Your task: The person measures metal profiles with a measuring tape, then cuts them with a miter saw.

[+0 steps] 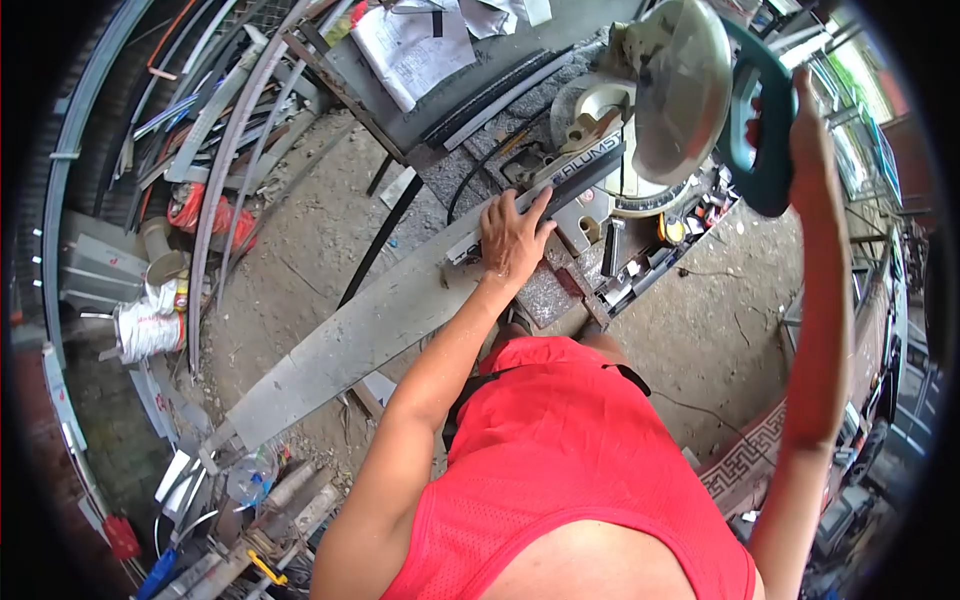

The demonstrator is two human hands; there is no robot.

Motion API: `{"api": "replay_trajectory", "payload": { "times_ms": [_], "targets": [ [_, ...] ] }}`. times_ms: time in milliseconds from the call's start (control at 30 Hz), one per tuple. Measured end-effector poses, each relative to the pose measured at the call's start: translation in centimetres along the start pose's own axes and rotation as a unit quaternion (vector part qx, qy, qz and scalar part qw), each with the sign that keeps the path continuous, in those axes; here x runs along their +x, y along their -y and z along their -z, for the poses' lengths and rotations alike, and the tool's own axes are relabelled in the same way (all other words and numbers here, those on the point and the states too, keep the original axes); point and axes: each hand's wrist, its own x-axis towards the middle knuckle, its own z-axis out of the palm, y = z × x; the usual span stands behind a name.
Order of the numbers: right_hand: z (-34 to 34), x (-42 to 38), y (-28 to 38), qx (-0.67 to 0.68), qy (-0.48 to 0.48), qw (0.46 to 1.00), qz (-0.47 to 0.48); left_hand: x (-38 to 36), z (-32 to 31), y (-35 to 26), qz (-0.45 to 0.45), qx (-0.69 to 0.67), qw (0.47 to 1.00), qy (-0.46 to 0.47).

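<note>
"ALUMS" in white letters on the dark profile (585, 172) at the saw

The left hand (513, 240) presses flat on a long aluminium profile (400, 315), fingers spread, just beside the saw's fence; the profile runs from the saw bed down-left over the dirt floor (300, 260); the right hand (808, 120) grips the green handle (760, 130) of the mitre saw (660, 110), arm raised; the blade guard (682, 90) sits above the profile; papers (412, 45) lie on a dark table (480, 80) behind; metal strips (215, 130) lean at left; scrap (240, 510) clutters the ground below.
</note>
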Motion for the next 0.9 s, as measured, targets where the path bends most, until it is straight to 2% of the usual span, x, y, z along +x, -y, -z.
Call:
{"api": "replay_trajectory", "payload": {
  "times_ms": [67, 133, 200, 300, 467, 600, 700, 833, 900],
  "targets": [
    [1.0, 2.9, 2.6, -0.073, 0.033, 0.995, -0.055, 0.6, -0.8, 0.2, 0.004, -0.011, 0.999, 0.033],
    [0.3, 2.7, 4.4, -0.088, -0.003, 0.996, -0.035, 1.6, -0.9, 0.2, 0.041, -0.018, 0.997, 0.061],
    [0.6, 3.3, 5.0, -0.097, 0.000, 0.995, -0.028, 2.2, -0.9, -0.4, 0.036, -0.043, 0.996, 0.073],
    [1.3, 3.7, 5.1, -0.075, 0.084, 0.993, -0.018, 2.6, -1.2, -1.4, 0.062, 0.031, 0.990, 0.121],
    [1.1, 2.4, 3.5, -0.030, 0.025, 0.999, -0.032, 3.0, -2.1, -1.3, 0.059, 0.038, 0.989, 0.127],
    [0.9, 1.5, 1.8, 0.002, 0.037, 0.999, -0.035, 3.4, -1.5, -1.0, 0.082, 0.015, 0.986, 0.144],
    [-0.4, -0.7, 1.0, 0.021, 0.006, 0.999, -0.030, 3.5, -1.6, -1.0, 0.063, 0.020, 0.987, 0.147],
    [0.2, -0.4, -0.1, 0.000, 0.034, 0.999, -0.010, 3.7, -1.8, -1.0, 0.059, 0.028, 0.987, 0.146],
    [0.3, 0.0, -0.4, -0.042, 0.002, 0.999, -0.008, 3.8, -1.7, -0.9, 0.050, 0.021, 0.987, 0.150]
  ]
}}
